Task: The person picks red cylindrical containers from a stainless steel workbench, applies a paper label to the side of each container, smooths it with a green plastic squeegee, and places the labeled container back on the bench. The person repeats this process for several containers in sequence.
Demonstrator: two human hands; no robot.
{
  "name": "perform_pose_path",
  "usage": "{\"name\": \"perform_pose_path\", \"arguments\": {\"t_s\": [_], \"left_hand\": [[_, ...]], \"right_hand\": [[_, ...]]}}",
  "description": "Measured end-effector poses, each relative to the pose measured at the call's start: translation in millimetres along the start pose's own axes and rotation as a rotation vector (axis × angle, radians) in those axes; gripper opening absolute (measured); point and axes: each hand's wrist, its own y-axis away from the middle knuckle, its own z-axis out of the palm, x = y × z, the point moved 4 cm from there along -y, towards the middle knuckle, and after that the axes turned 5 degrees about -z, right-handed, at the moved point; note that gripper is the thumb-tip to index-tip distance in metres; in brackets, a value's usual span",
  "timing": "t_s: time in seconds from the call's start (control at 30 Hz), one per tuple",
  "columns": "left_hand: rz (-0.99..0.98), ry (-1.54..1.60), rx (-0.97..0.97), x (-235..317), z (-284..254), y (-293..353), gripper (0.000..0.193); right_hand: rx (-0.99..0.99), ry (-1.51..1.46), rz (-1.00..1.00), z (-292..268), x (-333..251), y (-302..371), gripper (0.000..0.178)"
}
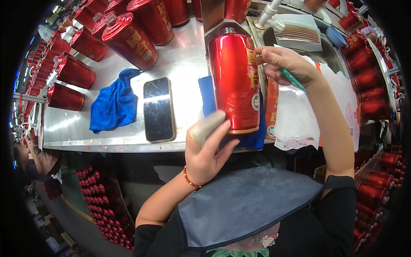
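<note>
A big shiny red bottle with gold marks (231,73) is at the front of the silver metal table (183,64). The left hand (206,156) has its fingers spread by the bottle's bottom; whether it grips, one cannot tell. The right hand (293,64), near the bottle's side, holds a thin green tool (293,80). A flat black phone (159,113) lies beside a crumpled blue cloth (113,105).

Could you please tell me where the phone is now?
In the head view, the phone lies left of centre on the metal table, between the crumpled blue cloth and the red bottle at the left hand.
</note>
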Motion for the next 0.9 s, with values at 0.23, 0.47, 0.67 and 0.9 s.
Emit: {"name": "perform_pose_path", "arguments": {"t_s": [0.23, 0.47, 0.67, 0.9], "left_hand": [[0.310, -0.083, -0.030, 6.3, -5.7, 6.8, 0.036], [0.561, -0.193, -0.175, 22.2, 4.7, -15.2, 0.036], [0.002, -0.107, -0.143, -2.2, -1.4, -49.4, 0.100], [-0.245, 0.953, -0.175, -61.1, 13.6, -42.2, 0.112]], "right_hand": [[-0.010, -0.221, -0.036, 33.7, 16.0, -11.6, 0.062], [0.061, 0.196, -0.111, 53.0, -32.4, 4.4, 0.073], [0.041, 0.431, -0.112, 32.0, -35.1, -20.7, 0.082], [0.020, 0.288, -0.122, 12.8, -17.8, -44.8, 0.073]]}}
